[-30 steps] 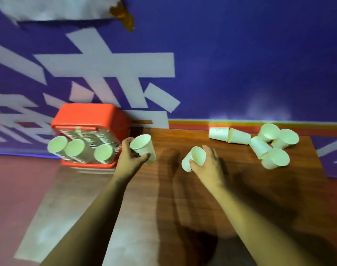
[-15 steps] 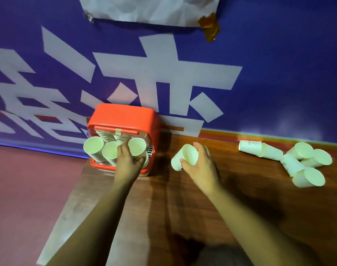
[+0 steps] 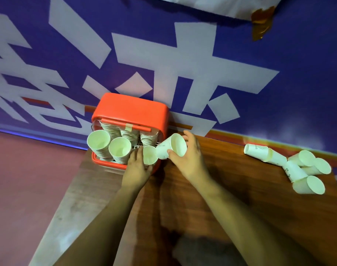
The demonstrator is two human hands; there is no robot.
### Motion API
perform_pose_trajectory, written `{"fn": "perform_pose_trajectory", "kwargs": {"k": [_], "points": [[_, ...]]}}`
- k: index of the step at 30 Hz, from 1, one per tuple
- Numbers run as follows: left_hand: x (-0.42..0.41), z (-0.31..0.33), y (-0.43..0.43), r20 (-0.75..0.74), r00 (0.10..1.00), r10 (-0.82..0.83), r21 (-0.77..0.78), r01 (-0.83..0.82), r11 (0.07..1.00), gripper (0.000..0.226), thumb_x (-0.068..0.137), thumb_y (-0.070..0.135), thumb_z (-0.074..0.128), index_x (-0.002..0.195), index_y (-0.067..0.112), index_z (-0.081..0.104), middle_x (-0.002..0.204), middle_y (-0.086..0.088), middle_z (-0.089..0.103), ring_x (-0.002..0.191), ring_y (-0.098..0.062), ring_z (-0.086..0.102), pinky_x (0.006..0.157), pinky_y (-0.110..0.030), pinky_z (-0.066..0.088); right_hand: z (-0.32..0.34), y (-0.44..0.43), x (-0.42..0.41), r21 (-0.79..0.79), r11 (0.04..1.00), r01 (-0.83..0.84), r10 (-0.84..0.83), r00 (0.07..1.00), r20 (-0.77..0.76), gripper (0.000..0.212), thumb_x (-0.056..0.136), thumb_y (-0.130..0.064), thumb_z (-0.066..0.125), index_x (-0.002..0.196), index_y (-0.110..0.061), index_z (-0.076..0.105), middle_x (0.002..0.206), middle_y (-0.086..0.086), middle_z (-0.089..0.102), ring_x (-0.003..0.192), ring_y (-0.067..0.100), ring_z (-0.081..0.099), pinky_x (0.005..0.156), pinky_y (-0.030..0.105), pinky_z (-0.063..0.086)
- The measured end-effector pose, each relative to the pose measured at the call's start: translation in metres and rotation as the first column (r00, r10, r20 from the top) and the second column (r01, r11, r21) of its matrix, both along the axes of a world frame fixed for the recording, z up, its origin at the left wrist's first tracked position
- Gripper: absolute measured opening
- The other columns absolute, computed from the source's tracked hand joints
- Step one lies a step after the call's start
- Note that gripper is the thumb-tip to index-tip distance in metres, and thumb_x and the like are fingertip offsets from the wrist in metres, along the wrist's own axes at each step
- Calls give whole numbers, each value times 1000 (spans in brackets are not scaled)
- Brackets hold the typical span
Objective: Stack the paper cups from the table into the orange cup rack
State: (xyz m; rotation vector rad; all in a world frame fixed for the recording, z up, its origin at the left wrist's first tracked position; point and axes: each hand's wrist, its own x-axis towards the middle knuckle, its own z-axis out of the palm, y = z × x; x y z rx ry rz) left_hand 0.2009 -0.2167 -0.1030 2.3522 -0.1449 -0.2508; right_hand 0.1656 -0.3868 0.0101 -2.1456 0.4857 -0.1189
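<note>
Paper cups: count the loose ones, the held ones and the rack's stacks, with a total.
Loose paper cups on the table: 6
Held paper cups: 2 (left hand, right hand)
Stacks in the orange cup rack: 3
Total: 8 single cups, 3 stacks

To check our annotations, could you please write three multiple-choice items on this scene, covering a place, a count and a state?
1. Where do the loose cups lie?
A) on the right end of the table
B) on the floor
C) on a shelf

2. How many cup stacks sit in the orange rack?
A) one
B) three
C) five

3. What is the right hand doing?
A) lying flat
B) making an empty fist
C) holding a tilted cup

Answers:
1 A: the loose cups lie on the wood, far right of the rack.
2 B: three open mouths show at its front, and the left hand grips the rightmost stack.
3 C: its fingers wrap a cup beside the rack.
</note>
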Motion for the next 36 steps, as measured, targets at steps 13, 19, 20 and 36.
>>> {"fn": "perform_pose_trajectory", "kwargs": {"k": [13, 19, 20, 36], "points": [[3, -22, 25, -217, 970, 108, -381, -186, 905, 40, 100, 14, 49, 139, 24, 53, 140, 7, 57, 130, -9, 49, 114, -40, 38, -38, 33, 27, -122, 946, -300, 301, 954, -14, 70, 74, -25, 82, 133, -20, 44, 134, -4, 47, 115, 19, 54, 89, 31, 49], [0, -10, 24, -287, 947, 142, -458, -266, 848, 25, 105, 38, 41, 117, 48, 60, 117, 31, 62, 111, 20, 51, 90, -4, 36, -53, 39, 25, -276, 906, -321, 314, 947, -69, 74, 76, -32, 80, 138, -14, 43, 134, 0, 41, 113, 25, 58, 89, 36, 53], [-1, -10, 25, -303, 941, 149, -473, -284, 834, 25, 105, 40, 40, 114, 49, 62, 115, 31, 62, 110, 20, 52, 91, -6, 36, -55, 40, 24, -254, 911, -326, 312, 945, -95, 79, 76, -33, 80, 140, -15, 40, 135, 0, 42, 114, 26, 57, 89, 37, 53], [-6, -25, 30, -286, 949, 133, -417, -249, 874, 39, 99, 48, 51, 136, 38, 55, 136, 21, 58, 130, 0, 50, 112, -40, 42, -80, 40, 31, -102, 928, -358, 330, 917, -224, 74, 82, -18, 76, 145, -21, 38, 142, 7, 52, 128, 28, 49, 101, 36, 42]]}}
